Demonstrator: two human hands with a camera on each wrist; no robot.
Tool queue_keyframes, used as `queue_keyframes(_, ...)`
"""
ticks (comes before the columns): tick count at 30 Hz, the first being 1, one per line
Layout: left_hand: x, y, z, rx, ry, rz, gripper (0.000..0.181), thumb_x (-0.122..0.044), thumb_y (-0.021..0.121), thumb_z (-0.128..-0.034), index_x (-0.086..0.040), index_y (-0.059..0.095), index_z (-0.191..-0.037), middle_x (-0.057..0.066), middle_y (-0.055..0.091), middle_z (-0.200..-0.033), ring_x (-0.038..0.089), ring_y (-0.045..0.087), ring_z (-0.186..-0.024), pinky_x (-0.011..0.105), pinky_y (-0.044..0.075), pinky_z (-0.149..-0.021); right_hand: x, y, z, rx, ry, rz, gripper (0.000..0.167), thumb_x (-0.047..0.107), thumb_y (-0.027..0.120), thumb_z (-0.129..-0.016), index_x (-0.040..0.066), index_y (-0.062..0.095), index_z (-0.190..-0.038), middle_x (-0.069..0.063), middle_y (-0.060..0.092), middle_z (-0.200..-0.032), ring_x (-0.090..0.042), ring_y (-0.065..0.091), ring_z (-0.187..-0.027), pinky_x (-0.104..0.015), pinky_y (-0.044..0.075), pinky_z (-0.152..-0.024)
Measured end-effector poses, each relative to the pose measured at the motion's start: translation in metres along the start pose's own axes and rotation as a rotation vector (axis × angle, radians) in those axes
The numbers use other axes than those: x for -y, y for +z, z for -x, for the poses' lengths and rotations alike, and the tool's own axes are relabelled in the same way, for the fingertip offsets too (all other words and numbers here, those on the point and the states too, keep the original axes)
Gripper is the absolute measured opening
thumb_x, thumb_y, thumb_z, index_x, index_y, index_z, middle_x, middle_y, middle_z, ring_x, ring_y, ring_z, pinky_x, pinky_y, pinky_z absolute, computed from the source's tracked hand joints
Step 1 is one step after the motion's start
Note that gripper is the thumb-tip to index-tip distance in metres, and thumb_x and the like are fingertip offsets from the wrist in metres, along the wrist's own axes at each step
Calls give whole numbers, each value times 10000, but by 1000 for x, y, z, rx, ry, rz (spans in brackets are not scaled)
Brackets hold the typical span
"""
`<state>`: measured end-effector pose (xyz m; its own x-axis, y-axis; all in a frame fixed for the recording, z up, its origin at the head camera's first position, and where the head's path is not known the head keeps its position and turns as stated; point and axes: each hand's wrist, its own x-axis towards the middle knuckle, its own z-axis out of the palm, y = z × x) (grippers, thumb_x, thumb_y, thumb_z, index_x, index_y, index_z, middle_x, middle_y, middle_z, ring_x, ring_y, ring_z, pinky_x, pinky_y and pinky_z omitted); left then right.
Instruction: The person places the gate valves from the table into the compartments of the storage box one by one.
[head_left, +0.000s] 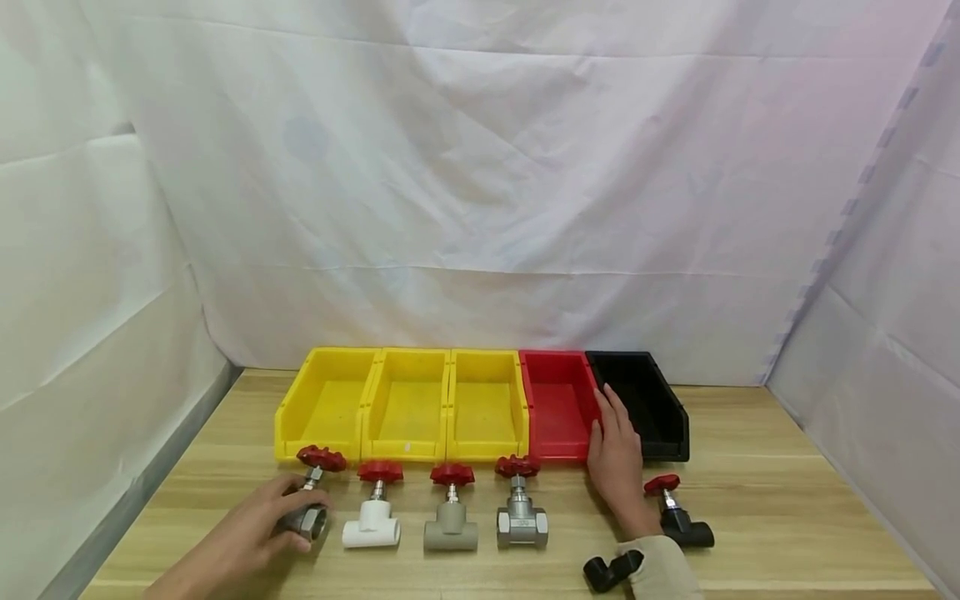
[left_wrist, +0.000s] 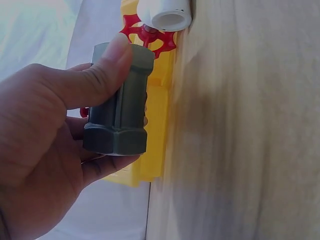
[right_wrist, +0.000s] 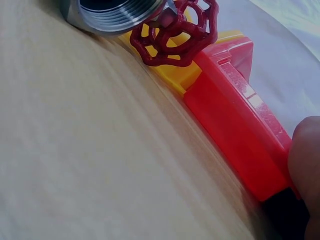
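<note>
While the left hand (head_left: 258,525) grips a metal valve (left_wrist: 120,102) at lower left of the head view, thumb on one side of the body and fingers wrapped behind, its red handwheel (head_left: 321,457) sits up by the front of the leftmost yellow bin (head_left: 288,437). Right hand (head_left: 618,467), right of center: fingers extended over the adjoining edges of the red bin (head_left: 558,408) and black bin (head_left: 684,433), grasping no valve. Right wrist view catches only a bit of that hand at its right edge, so contact pressure is hard to call.

Lower middle, left to right: white valve (head_left: 372,529), beige valve (head_left: 451,532), second metal valve (head_left: 522,527), all upright, handwheels on top. Lower right: black valve (head_left: 688,532) just beside the right wrist, black elbow (head_left: 607,573) by the sleeve (head_left: 663,571).
</note>
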<state>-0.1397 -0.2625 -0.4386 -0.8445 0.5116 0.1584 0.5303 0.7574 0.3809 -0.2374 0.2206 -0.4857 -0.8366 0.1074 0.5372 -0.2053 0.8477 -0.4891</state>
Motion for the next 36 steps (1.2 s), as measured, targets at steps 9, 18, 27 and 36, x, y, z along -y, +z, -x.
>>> queue_keyframes(9,1,-7,-2,-47,15,-45,404,-322,756,-758,-283,631,-1140,79,530,-1161,183,526,-925,405,529,-755,-1,3,1,-20,-16,3,548,21,574,-934,97,391,-1446,-82,297,-1523,-356,387,-1283,-638,383,-929)
queue_keyframes(18,4,-18,-11,-131,21,-87,447,-214,805,-699,-264,648,-1114,-13,524,-1068,144,518,-887,382,527,-720,-1,5,1,-33,-32,8,551,17,584,-926,95,400,-1439,-81,305,-1518,-348,394,-1278,-616,394,-928)
queue_keyframes(27,6,-28,-32,-150,24,-88,466,-187,816,-695,-183,663,-1135,29,556,-1069,154,535,-877,384,516,-702,-2,2,0,-42,-29,10,561,7,584,-923,96,395,-1444,-78,299,-1522,-349,386,-1283,-625,384,-938)
queue_keyframes(36,11,-31,-47,-161,27,-97,444,-146,818,-704,-168,663,-1120,50,555,-1013,156,514,-811,364,505,-659,-4,4,1,-30,-36,2,564,18,573,-933,114,381,-1454,-64,288,-1529,-344,375,-1293,-631,373,-942)
